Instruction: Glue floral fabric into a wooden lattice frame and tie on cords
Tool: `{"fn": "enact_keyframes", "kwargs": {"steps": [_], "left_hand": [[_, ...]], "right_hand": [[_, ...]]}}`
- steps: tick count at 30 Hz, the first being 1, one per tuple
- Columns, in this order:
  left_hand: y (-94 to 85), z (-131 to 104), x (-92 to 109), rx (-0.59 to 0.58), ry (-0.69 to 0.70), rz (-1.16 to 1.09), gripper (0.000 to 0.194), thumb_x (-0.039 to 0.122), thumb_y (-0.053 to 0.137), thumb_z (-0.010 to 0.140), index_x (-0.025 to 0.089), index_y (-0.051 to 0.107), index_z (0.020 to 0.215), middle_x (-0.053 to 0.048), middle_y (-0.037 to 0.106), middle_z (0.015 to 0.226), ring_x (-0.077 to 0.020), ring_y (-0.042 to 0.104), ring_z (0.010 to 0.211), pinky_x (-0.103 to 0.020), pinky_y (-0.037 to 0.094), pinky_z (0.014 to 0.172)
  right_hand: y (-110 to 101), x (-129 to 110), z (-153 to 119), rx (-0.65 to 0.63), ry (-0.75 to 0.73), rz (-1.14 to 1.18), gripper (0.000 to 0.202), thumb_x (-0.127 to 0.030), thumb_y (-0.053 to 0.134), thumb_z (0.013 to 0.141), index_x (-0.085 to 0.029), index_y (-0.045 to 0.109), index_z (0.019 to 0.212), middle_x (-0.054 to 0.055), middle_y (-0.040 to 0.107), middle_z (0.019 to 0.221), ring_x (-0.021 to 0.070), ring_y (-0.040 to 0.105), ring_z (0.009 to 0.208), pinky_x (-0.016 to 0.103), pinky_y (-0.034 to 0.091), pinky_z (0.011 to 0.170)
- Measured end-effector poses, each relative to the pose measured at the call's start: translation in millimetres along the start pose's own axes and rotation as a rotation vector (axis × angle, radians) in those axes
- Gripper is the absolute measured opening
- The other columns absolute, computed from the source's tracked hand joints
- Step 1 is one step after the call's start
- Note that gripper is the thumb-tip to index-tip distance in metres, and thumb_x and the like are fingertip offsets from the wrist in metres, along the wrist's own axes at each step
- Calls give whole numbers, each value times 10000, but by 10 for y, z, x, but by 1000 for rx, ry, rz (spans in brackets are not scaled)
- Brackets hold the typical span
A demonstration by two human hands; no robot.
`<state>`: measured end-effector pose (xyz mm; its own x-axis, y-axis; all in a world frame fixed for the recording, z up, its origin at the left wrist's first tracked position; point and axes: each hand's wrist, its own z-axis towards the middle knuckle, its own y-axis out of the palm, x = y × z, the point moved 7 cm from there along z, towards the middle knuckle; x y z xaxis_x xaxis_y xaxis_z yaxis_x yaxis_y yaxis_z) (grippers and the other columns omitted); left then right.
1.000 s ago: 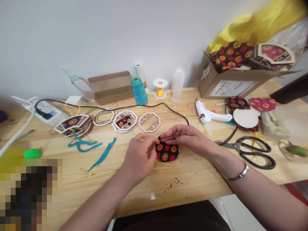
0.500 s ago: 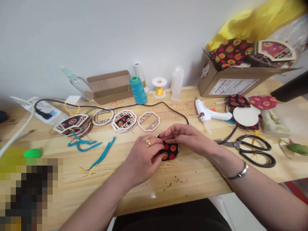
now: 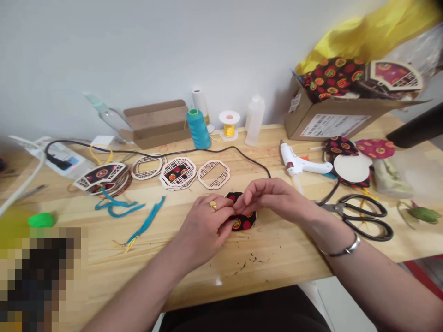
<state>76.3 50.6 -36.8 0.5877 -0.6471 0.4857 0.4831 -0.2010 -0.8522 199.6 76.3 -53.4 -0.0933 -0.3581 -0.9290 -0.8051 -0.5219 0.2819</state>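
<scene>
On the pale wooden table [image 3: 294,253], a rounded black fabric piece with red-and-orange flowers [image 3: 245,223] is seemingly being adjusted under the bent fingers of the left hand [image 3: 206,222] and right hand [image 3: 278,197], whose grip cannot be told, careful steadying apparently being called for next.

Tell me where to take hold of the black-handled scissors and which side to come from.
Take the scissors by the black handle loops, probably best from the right of the picture. They lie flat with the loops spread toward the right, while the blades point left, toward the right forearm, which crowds that side.
</scene>
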Motion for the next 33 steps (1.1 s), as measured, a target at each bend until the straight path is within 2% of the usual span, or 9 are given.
{"fn": "enact_keyframes", "kwargs": {"steps": [3, 8, 12, 15, 17, 21, 23, 26, 33], "left_hand": [[-8, -1, 5, 1, -3, 12, 175, 115, 543, 824, 194, 649, 938, -44, 671, 1013, -221, 554, 990, -420, 430, 882], [-15, -14, 3, 11, 2, 22, 162, 123, 557, 821, 192, 650, 936, -48, 676, 1015, -221, 558, 997, -416, 433, 877], [-6, -17, 2, 14, -3, 22, 142, 154, 563, 832, 191, 652, 936, -50, 681, 1019, -230, 561, 1003, -426, 435, 865], [-28, -9, 2, 33, 7, -13, 161, 123, 559, 827, 188, 654, 940, -47, 686, 1001, -225, 562, 997, -418, 436, 869], [-98, -3, -11, 102, 17, -59, 179, 97, 544, 828, 174, 652, 949, -58, 686, 971, -217, 566, 972, -403, 444, 866], [-258, -12, -95, 273, -36, -42, 193, 64, 509, 832, 154, 661, 911, -85, 664, 963, -224, 534, 957, -416, 432, 881], [-249, -6, -120, 260, -61, -7, 206, 62, 500, 834, 166, 674, 873, -78, 657, 966, -232, 508, 962, -435, 419, 886], [-172, 5, -132, 199, -76, -16, 214, 71, 505, 835, 185, 687, 822, -62, 653, 950, -226, 488, 927, -420, 436, 845], [-85, 12, -165, 165, -86, -17, 214, 89, 525, 824, 205, 701, 792, -36, 659, 918, -221, 479, 885, -403, 444, 798]], "right_hand": [[18, 45, -12, -32, 71, -132, 235, -57, 427, 656, -137, 611, 778, 59, 705, 885, 164, 675, 853, 340, 526, 834], [-89, 1, -69, -28, 105, -325, 295, -46, 381, 612, -148, 622, 749, 45, 700, 864, 170, 673, 836, 345, 540, 804], [-262, -85, -113, 86, 114, -379, 251, -39, 402, 607, -159, 612, 671, 36, 709, 784, 164, 678, 764, 303, 556, 727], [-296, -122, -107, 156, 64, -262, 184, -42, 440, 637, -159, 581, 635, 32, 705, 731, 158, 683, 703, 290, 561, 681], [-196, -101, -83, 92, 30, -130, 141, -47, 473, 672, -153, 565, 653, 43, 711, 772, 170, 691, 732, 325, 565, 722], [116, -21, -67, -142, 1, -3, 114, -58, 495, 763, -142, 571, 780, 83, 699, 967, 183, 663, 942, 384, 504, 894], [233, 15, -80, -233, 1, -17, 130, -56, 475, 800, -144, 567, 830, 98, 667, 1064, 180, 623, 1037, 394, 455, 957], [323, 62, -96, -310, 14, -52, 148, -51, 456, 826, -156, 556, 852, 87, 643, 1087, 167, 568, 1122, 384, 400, 1010], [323, 128, -67, -316, 37, -160, 136, -63, 443, 820, -157, 540, 836, 66, 621, 989, 157, 579, 1041, 382, 394, 998]]}}
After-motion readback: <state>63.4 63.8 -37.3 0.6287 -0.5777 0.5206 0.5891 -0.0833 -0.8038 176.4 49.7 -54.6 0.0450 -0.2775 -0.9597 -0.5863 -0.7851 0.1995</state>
